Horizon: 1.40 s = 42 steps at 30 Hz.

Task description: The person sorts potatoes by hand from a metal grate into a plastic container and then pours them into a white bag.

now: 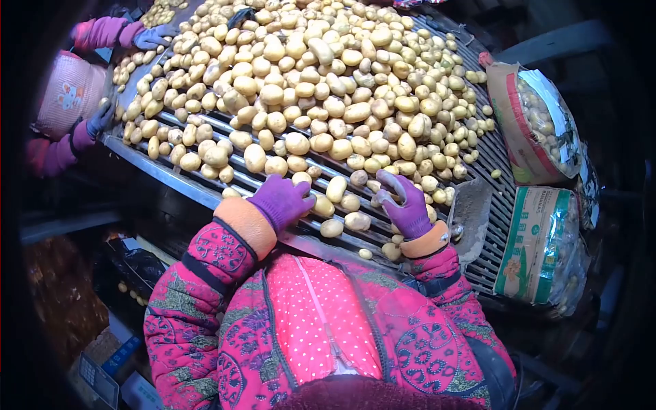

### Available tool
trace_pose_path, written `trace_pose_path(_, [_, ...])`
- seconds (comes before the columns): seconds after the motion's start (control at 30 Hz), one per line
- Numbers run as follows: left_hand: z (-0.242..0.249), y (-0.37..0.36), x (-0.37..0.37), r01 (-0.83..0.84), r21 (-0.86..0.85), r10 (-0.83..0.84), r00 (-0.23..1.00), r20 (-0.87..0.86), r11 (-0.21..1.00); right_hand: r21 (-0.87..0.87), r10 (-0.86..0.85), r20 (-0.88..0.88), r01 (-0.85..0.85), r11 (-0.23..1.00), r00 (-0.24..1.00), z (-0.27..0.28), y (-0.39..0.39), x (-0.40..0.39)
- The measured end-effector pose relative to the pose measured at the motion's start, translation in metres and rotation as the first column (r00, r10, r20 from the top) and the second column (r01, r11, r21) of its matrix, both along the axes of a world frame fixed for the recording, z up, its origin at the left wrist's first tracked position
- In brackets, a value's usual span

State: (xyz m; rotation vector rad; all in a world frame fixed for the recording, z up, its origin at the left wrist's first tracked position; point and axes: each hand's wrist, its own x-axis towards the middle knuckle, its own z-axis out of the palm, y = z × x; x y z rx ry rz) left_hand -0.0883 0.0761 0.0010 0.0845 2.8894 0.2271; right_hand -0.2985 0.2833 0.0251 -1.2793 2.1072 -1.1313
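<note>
My left hand (283,202), in a purple knitted glove, rests at the near edge of a slatted metal rack (314,231). Its fingers are a little apart beside several loose potatoes (323,206), and I see nothing held in it. To the right, my right hand (406,208), gloved the same way with greyish fingertips, is held over the slats. Its thumb and index finger are apart with nothing between them. Between the hands lie several potatoes, among them a pale oblong potato (336,188). A large heap of potatoes (307,89) covers the rack beyond.
A metal scoop (471,215) lies right of my right hand. Farther right stand a potato-filled bag (540,123) and a green-and-white carton (533,239) in plastic. At the upper left, another person's gloved hands (156,37) touch the rack's edge. A scale (96,376) sits low left.
</note>
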Motion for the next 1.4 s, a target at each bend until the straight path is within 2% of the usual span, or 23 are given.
trace_pose_path(0.13, [0.005, -0.001, -0.005, -0.011, -0.088, 0.013, 1.000, 0.023, 0.996, -0.037, 0.000, -0.037, -0.001, 0.999, 0.999, 0.002, -0.006, -0.006])
trace_pose_path(0.23, [0.003, 0.002, -0.004, -0.097, -0.148, 0.095, 0.995, -0.023, 0.984, -0.055, 0.018, -0.066, -0.022, 0.998, 0.998, 0.010, -0.011, -0.004])
trace_pose_path(0.27, [0.002, 0.003, -0.003, -0.094, -0.144, 0.091, 0.996, -0.022, 0.985, -0.051, 0.015, -0.066, -0.018, 0.999, 0.998, 0.009, -0.010, -0.004])
trace_pose_path(0.33, [0.011, 0.001, -0.004, -0.224, -0.119, 0.230, 0.973, 0.036, 0.967, -0.065, 0.020, -0.206, -0.034, 0.997, 0.978, 0.009, -0.010, -0.007])
trace_pose_path(0.37, [0.016, 0.002, 0.000, -0.322, -0.060, 0.323, 0.946, -0.006, 0.945, -0.080, 0.014, -0.260, -0.036, 0.996, 0.965, 0.006, -0.009, -0.009])
trace_pose_path(0.4, [0.013, 0.001, 0.002, -0.316, -0.055, 0.316, 0.949, -0.006, 0.947, -0.075, 0.009, -0.262, -0.030, 0.997, 0.965, 0.006, -0.010, -0.010])
trace_pose_path(0.47, [0.000, 0.002, 0.008, -0.540, 0.037, 0.539, 0.829, -0.145, 0.841, -0.025, 0.028, -0.408, -0.042, 0.999, 0.913, 0.006, -0.008, -0.011])
trace_pose_path(0.53, [-0.010, 0.002, 0.010, -0.586, 0.026, 0.578, 0.791, -0.202, 0.810, 0.029, 0.029, -0.397, -0.019, 0.999, 0.917, 0.010, -0.007, -0.009])
trace_pose_path(0.63, [-0.007, -0.003, 0.013, -0.553, 0.043, 0.549, 0.810, -0.206, 0.832, -0.054, 0.021, -0.516, -0.057, 0.997, 0.856, 0.006, -0.012, -0.007])
trace_pose_path(0.73, [0.008, -0.011, 0.028, -0.521, 0.080, 0.527, 0.838, -0.138, 0.850, 0.106, 0.382, -0.558, -0.393, 0.913, 0.737, 0.003, -0.034, 0.013])
trace_pose_path(0.8, [0.020, -0.014, 0.052, -0.403, 0.293, 0.477, 0.840, -0.257, 0.867, 0.275, 0.503, -0.620, -0.433, 0.858, 0.603, -0.010, -0.051, 0.029])
trace_pose_path(0.83, [0.031, -0.014, 0.063, -0.390, 0.306, 0.480, 0.818, -0.318, 0.868, 0.338, 0.496, -0.676, -0.370, 0.866, 0.545, -0.016, -0.059, 0.037])
trace_pose_path(0.87, [0.038, -0.012, 0.076, -0.438, 0.424, 0.569, 0.781, -0.257, 0.793, 0.454, 0.549, -0.641, -0.312, 0.835, 0.537, -0.019, -0.064, 0.040])
trace_pose_path(0.93, [0.041, -0.008, 0.101, -0.505, 0.448, 0.633, 0.747, -0.201, 0.738, 0.605, 0.587, -0.488, -0.235, 0.761, 0.645, -0.016, -0.083, 0.043])
trace_pose_path(0.97, [0.041, -0.004, 0.108, -0.542, 0.587, 0.693, 0.720, -0.045, 0.601, 0.597, 0.589, -0.491, -0.245, 0.764, 0.642, -0.015, -0.091, 0.043])
trace_pose_path(1.03, [0.034, -0.002, 0.117, -0.587, 0.750, 0.696, 0.675, 0.246, 0.303, 0.583, 0.525, -0.322, -0.272, 0.766, 0.788, -0.013, -0.100, 0.038])
trace_pose_path(1.07, [0.026, -0.001, 0.116, -0.587, 0.753, 0.704, 0.668, 0.242, 0.299, 0.465, 0.486, -0.329, -0.308, 0.830, 0.810, -0.020, -0.097, 0.030])
trace_pose_path(1.1, [0.026, 0.001, 0.108, -0.494, 0.869, 0.691, 0.634, 0.347, 0.018, 0.325, 0.362, -0.011, -0.339, 0.883, 0.932, -0.016, -0.103, 0.030])
trace_pose_path(1.13, [0.026, 0.004, 0.099, -0.360, 0.892, 0.640, 0.624, 0.448, -0.273, 0.192, 0.231, 0.329, -0.304, 0.933, 0.916, -0.012, -0.105, 0.029])
trace_pose_path(1.17, [0.028, 0.004, 0.092, -0.401, 0.828, 0.588, 0.583, 0.561, -0.392, 0.263, -0.065, 0.806, -0.258, 0.929, 0.588, -0.003, -0.096, 0.025])
trace_pose_path(1.2, [0.028, 0.002, 0.084, -0.401, 0.829, 0.582, 0.590, 0.560, -0.391, 0.187, -0.081, 0.909, -0.225, 0.956, 0.410, 0.008, -0.093, 0.028])
trace_pose_path(1.27, [0.031, -0.004, 0.069, -0.448, 0.793, 0.517, 0.601, 0.609, -0.413, 0.123, -0.079, 0.977, -0.218, 0.968, 0.199, -0.006, -0.091, 0.029])
trace_pose_path(1.4, [0.022, -0.006, 0.049, -0.401, 0.751, 0.431, 0.636, 0.641, -0.525, 0.222, -0.158, 0.954, -0.248, 0.943, 0.254, 0.013, -0.102, 0.040])
